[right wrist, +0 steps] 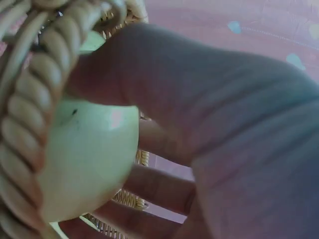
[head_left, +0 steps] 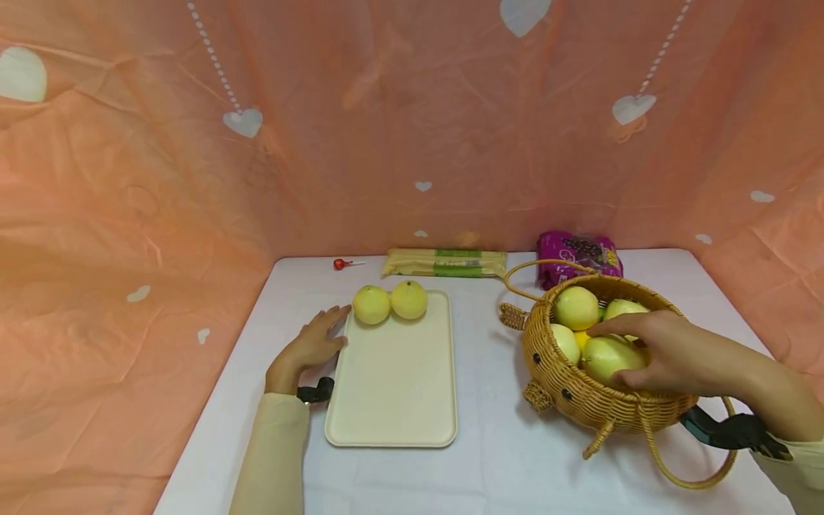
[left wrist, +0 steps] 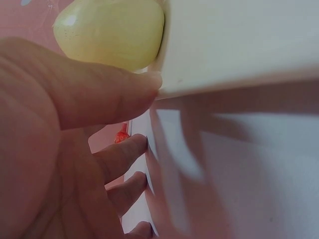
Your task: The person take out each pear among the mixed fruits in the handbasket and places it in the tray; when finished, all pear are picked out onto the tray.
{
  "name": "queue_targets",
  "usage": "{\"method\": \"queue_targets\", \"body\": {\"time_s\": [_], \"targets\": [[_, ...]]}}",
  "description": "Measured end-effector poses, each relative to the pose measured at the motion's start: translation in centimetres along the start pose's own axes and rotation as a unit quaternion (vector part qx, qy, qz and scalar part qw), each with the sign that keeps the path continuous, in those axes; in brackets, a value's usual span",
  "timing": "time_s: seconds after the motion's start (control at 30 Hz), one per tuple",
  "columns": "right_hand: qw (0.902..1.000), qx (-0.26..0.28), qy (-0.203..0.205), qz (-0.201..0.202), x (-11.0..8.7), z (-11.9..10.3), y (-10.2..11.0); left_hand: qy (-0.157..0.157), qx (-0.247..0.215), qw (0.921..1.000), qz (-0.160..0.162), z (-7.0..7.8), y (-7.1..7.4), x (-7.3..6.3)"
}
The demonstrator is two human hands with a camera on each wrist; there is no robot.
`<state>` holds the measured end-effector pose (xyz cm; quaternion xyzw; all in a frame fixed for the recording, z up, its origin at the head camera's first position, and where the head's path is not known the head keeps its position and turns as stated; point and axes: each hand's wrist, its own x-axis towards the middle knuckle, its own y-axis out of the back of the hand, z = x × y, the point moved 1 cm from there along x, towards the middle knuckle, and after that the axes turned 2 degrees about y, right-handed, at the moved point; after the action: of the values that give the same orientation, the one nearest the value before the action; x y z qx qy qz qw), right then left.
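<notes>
My left hand (head_left: 314, 343) lies at the left edge of the cream tray (head_left: 393, 400), its thumb touching the rim in the left wrist view and its fingers loosely spread on the white cloth. Two round yellow-green fruits (head_left: 371, 305) sit side by side at the tray's far left. On the right, my right hand (head_left: 669, 350) reaches into a wicker basket (head_left: 579, 397) shaped like an animal. Its thumb and fingers curl round a smooth pale green fruit (right wrist: 94, 154). Other pale green fruits (head_left: 576, 308) and something yellow (head_left: 582, 338) lie around it in the basket.
Along the back of the table lie a red lollipop (head_left: 339, 264), a long green-and-yellow packet (head_left: 444, 262) and a purple bag (head_left: 566, 257). One basket handle (head_left: 695, 483) droops onto the table near its front right. A pink curtain (head_left: 412, 143) with hearts encloses the table.
</notes>
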<state>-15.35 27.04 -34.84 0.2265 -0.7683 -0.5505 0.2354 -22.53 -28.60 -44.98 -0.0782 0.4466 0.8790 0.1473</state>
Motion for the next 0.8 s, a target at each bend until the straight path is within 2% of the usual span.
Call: {"method": "queue_targets", "body": {"time_s": [0.13, 0.23, 0.37, 0.43, 0.53, 0.67, 0.8], "targets": [[0.9998, -0.019, -0.002, 0.005, -0.2, 0.0, -0.2, 0.001, 0.001, 1.0, 0.002, 0.1, 0.1, -0.1], [0.9994, -0.02, -0.011, 0.027, -0.5, -0.2, -0.3, 0.005, 0.001, 1.0, 0.0, 0.1, 0.1, -0.1], [0.9935, 0.003, -0.043, 0.105, -1.1, -0.9, 0.3, 0.0, 0.008, 1.0, 0.002, 0.0, 0.2, 0.0], [0.9853, 0.04, -0.057, 0.156, -1.0, -1.8, 0.7, -0.002, 0.008, 1.0, 0.003, -0.2, 0.2, 0.0], [0.9678, 0.119, -0.047, 0.217, -0.5, -3.7, 1.0, -0.002, 0.003, 1.0, 0.004, -0.2, 0.1, 0.0], [0.9426, 0.229, -0.019, 0.243, 0.8, -6.4, 0.9, 0.002, -0.004, 1.0, 0.0, -0.2, 0.0, 0.0], [0.9212, 0.298, -0.004, 0.25, 2.4, -8.1, 0.3, -0.006, 0.004, 1.0, 0.002, -0.1, 0.0, -0.1]]}}
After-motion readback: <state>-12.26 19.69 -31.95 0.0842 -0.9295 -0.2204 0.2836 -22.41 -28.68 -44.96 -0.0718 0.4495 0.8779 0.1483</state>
